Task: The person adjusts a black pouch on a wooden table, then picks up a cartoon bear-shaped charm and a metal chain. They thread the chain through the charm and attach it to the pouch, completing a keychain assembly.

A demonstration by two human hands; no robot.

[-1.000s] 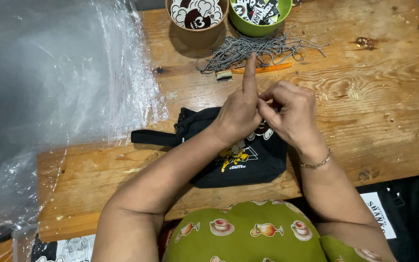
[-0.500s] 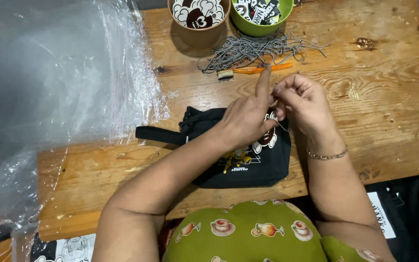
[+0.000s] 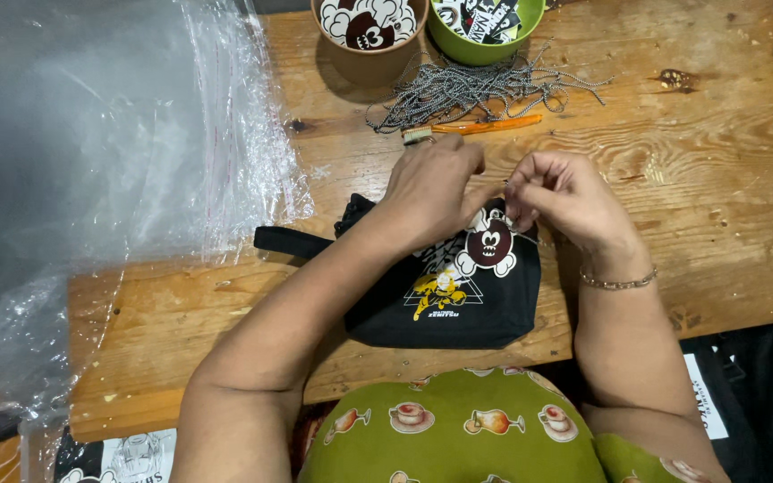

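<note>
A small black pouch point(image 3: 445, 300) with a yellow print lies on the wooden table point(image 3: 717, 170) in front of me, its strap point(image 3: 288, 241) trailing left. A round cartoon charm point(image 3: 491, 243) rests on its upper edge. My left hand point(image 3: 431, 192) presses on the pouch's top, fingers curled. My right hand point(image 3: 565, 197) is beside it, fingertips pinched on a thin metal chain by the charm. The two hands nearly touch.
A pile of grey ball chains point(image 3: 476, 89) and an orange-handled tool point(image 3: 485, 125) lie behind the hands. A brown bowl point(image 3: 369, 36) and a green bowl point(image 3: 489, 27) hold printed charms. Clear plastic bags point(image 3: 109, 152) cover the left side.
My left forefinger, raised a second ago, has curled down. Both hands have settled lower at the pouch's top edge, and the charm now shows between them.
</note>
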